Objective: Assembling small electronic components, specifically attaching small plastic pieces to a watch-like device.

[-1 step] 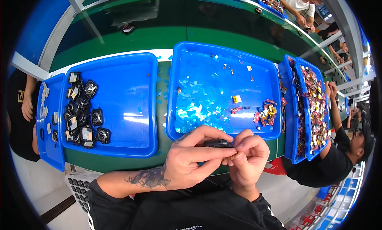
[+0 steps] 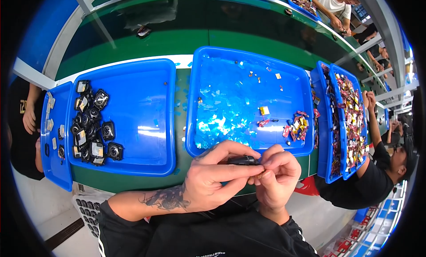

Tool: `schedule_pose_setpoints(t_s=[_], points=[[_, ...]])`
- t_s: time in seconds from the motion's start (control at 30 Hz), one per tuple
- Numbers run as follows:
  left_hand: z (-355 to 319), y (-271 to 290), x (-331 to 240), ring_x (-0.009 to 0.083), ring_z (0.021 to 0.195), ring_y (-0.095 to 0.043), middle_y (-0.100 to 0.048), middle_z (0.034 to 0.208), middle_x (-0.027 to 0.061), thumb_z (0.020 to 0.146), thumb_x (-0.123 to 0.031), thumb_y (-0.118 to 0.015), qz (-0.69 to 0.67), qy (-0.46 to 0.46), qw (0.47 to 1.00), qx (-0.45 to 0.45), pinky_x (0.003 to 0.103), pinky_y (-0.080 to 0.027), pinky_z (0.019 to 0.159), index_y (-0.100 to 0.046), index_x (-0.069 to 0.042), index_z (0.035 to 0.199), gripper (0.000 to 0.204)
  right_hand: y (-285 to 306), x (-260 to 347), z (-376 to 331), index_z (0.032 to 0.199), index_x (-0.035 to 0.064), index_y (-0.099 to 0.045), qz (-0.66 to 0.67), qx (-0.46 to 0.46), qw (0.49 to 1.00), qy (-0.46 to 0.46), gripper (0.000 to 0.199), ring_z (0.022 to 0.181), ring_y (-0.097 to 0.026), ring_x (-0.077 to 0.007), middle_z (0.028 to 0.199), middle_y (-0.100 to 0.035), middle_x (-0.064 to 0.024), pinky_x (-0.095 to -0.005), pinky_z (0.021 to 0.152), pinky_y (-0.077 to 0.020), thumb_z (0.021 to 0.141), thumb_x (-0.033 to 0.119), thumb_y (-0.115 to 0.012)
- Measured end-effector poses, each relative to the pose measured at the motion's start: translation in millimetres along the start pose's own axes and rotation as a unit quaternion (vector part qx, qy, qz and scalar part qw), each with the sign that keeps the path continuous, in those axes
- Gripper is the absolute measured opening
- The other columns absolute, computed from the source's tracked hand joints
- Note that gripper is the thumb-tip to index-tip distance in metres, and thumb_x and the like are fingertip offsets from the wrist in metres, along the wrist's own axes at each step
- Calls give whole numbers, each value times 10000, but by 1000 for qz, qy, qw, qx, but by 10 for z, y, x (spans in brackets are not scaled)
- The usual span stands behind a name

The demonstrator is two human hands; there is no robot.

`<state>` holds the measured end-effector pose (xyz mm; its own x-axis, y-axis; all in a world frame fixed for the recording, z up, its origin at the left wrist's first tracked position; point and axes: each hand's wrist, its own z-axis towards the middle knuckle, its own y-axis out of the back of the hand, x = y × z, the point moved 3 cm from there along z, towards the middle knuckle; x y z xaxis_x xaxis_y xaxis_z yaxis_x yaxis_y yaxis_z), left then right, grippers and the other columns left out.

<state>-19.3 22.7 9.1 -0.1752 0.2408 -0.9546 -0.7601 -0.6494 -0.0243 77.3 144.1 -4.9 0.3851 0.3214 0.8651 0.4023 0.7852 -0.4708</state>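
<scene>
My left hand (image 2: 217,179) is closed around a black watch case (image 2: 243,160), held edge-on in front of my chest over the near rim of the middle blue tray (image 2: 191,119). The fingers of my right hand (image 2: 280,177) are pinched together at the right end of the case. A small brownish bit shows between its fingertips, too covered to name. Inside the middle tray lie many blue film pieces (image 2: 226,128) and, at its right, a small heap of red and yellow wired parts (image 2: 298,127). Black watch cases (image 2: 91,123) are piled in the left blue tray (image 2: 171,123).
On the right, narrow blue trays (image 2: 326,168) hold heaps of red and gold parts (image 2: 349,110). A further blue tray (image 2: 57,168) sits at far left. Behind runs a green belt (image 2: 177,39). Co-workers are at the left (image 2: 29,119), right (image 2: 377,168) and far right (image 2: 337,10).
</scene>
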Motion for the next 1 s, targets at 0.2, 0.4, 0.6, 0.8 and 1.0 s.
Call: schedule_pose_setpoints(t_s=[0.2,0.4,0.6,0.8,1.0], points=[[2,7,51,201,931,-651,-625,1101,143,811,86,-645,-33,38,999,-6,274,-535,761,-742,-36,999,244,-34,61,-58,924,-69,-574,-221,-22,968,120,101,689,-631,-159,933,-549,-149,-238,605,-548,845,-73,-638],[-12,-9,64,199,929,-650,-623,1113,140,821,76,-639,-25,25,999,-3,279,-535,759,-739,-37,1011,242,-55,77,-56,931,-82,-564,-335,-24,928,163,92,699,-626,-150,963,-541,-152,-239,610,-543,853,-89,-612],[42,26,107,191,942,-643,-605,1116,140,841,71,-623,-10,118,993,-7,264,-533,758,-722,-5,1029,226,21,53,38,955,-61,-544,-154,-79,984,34,59,705,-628,-146,937,-573,-138,-251,626,-550,911,-31,-570],[38,12,253,99,893,-609,-569,1096,88,883,62,-582,-181,200,962,-33,195,-523,695,-680,31,1098,238,143,60,132,998,-36,-541,-88,-85,992,-24,104,676,-598,-106,876,-611,-106,-252,611,-555,905,-20,-587],[34,2,237,112,915,-607,-562,1088,88,886,56,-584,-189,220,957,-18,210,-530,731,-671,45,1098,229,118,0,159,1004,-29,-561,-48,-83,994,-46,129,738,-635,-112,886,-643,-108,-224,623,-542,888,-24,-618]])
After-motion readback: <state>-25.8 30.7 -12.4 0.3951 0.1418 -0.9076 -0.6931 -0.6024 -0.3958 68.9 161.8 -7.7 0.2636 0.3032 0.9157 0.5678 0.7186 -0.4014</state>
